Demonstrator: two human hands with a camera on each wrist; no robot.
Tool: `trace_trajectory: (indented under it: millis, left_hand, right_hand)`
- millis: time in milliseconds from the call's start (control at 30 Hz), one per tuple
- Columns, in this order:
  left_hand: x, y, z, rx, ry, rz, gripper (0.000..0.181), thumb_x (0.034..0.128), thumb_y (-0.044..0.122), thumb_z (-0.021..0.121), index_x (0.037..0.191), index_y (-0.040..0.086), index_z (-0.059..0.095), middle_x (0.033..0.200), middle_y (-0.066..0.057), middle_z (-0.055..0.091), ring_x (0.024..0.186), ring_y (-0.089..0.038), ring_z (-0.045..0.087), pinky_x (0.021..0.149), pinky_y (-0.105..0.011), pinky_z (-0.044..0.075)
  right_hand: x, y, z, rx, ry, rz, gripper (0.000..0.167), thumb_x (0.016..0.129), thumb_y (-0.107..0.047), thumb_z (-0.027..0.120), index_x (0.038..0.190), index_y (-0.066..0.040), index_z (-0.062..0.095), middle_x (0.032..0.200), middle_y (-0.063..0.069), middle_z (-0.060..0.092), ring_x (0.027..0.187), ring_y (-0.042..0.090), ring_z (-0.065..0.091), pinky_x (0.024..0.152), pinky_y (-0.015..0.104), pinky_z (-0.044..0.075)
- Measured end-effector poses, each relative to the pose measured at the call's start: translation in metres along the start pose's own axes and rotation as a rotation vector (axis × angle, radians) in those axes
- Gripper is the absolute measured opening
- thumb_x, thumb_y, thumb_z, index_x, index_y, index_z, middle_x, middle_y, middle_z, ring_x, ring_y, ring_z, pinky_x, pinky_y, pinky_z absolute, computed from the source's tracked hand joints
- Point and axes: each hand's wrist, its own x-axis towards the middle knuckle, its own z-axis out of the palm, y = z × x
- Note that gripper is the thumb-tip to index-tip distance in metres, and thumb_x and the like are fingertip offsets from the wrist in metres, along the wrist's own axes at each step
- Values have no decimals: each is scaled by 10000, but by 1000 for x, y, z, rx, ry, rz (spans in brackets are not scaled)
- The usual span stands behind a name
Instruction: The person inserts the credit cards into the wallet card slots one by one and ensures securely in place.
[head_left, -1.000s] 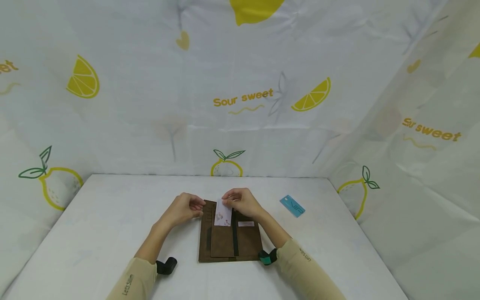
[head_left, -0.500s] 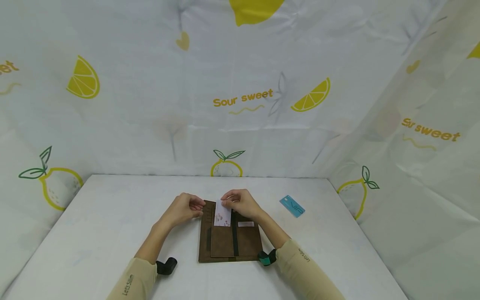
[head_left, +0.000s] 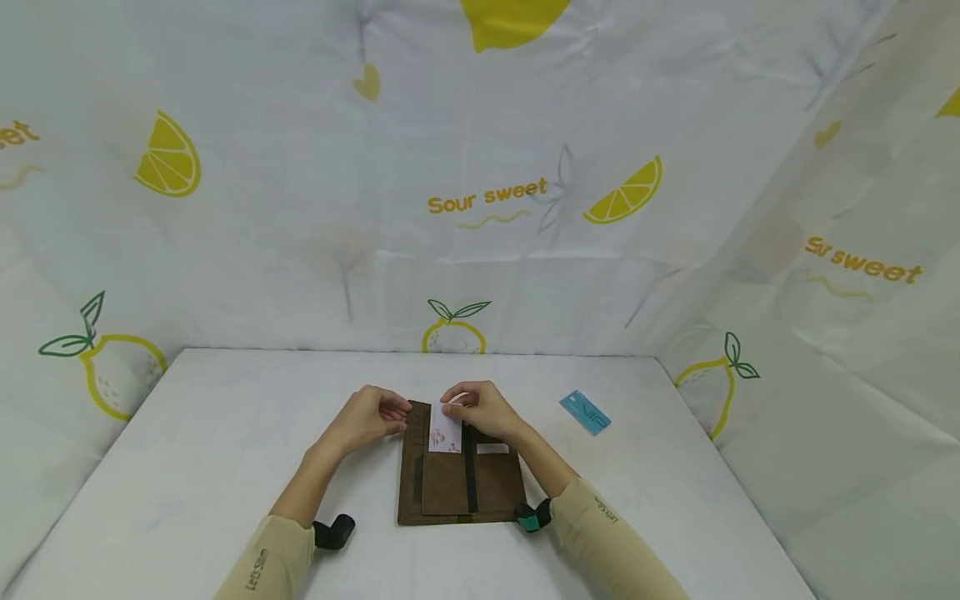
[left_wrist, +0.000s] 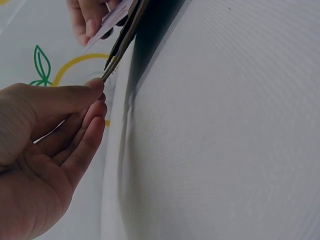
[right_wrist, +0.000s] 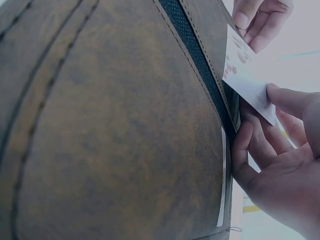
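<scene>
An open brown wallet [head_left: 448,487] lies on the white table in the head view. At its far left corner, my left hand [head_left: 372,415] pinches the edge between thumb and fingers; the left wrist view shows this hand [left_wrist: 55,130] close up. My right hand [head_left: 483,410] pinches the upper end of a white card [head_left: 446,433] with a small reddish print. This card lies against the wallet's left part, left of a dark band. In the right wrist view the thumb presses on the card [right_wrist: 247,75], with other fingers behind the wallet's edge.
A blue card marked VIP [head_left: 586,412] lies on the table [head_left: 225,467], right of the wallet. A pale strip [head_left: 492,448] shows at the wallet's right pocket. Lemon-printed white cloth [head_left: 285,208] hangs behind the table and at both sides.
My right hand has shifted very slightly left at the top of the white card. The left hand, wallet and blue card look the same.
</scene>
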Motion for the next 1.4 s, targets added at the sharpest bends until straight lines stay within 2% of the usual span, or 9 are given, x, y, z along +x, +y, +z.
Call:
trace_trajectory:
  millis: [300, 533, 833, 1000, 1400]
  left_hand:
    - [0, 0, 0, 7, 3, -6, 188, 872, -41, 848, 1053, -35, 799, 929, -94, 809, 832, -113, 722, 732, -191, 570]
    - [-1, 0, 0, 15, 6, 0, 187, 868, -37, 852, 1049, -34, 802, 919, -87, 808, 823, -107, 716, 726, -192, 567]
    - [-1, 0, 0, 14, 8, -7, 188, 870, -39, 849, 1053, -31, 804, 924, -87, 810, 833, -118, 726, 731, -198, 572]
    - [-1, 0, 0, 16, 6, 0, 192, 873, -35, 850, 1060, -33, 804, 930, -90, 813, 837, -124, 733, 735, -198, 576]
    - [-2, 2, 1, 15, 7, 2, 194, 867, -47, 849, 1055, -46, 800, 929, -104, 810, 821, -128, 725, 723, -204, 575]
  right_hand:
    - [0, 2, -1, 18, -29, 8, 198, 1035, -111, 716, 1193, 0, 756, 927, 166, 810, 755, 73, 613, 724, 223, 523]
    - [-1, 2, -1, 40, -48, 24, 192, 1029, -92, 718, 1190, 8, 751, 971, 182, 816, 780, 63, 633, 745, 209, 537]
    - [-1, 3, 0, -7, -70, -12, 172, 1010, -106, 759, 1127, 17, 780, 949, 189, 797, 786, 44, 641, 749, 186, 528]
    - [-4, 3, 0, 7, -79, -24, 182, 998, -110, 781, 1112, 32, 791, 1014, 221, 806, 789, 36, 664, 750, 179, 545]
    - [-6, 3, 0, -5, -111, -17, 148, 969, -112, 813, 1071, -3, 816, 1067, 169, 830, 809, 24, 690, 765, 182, 558]
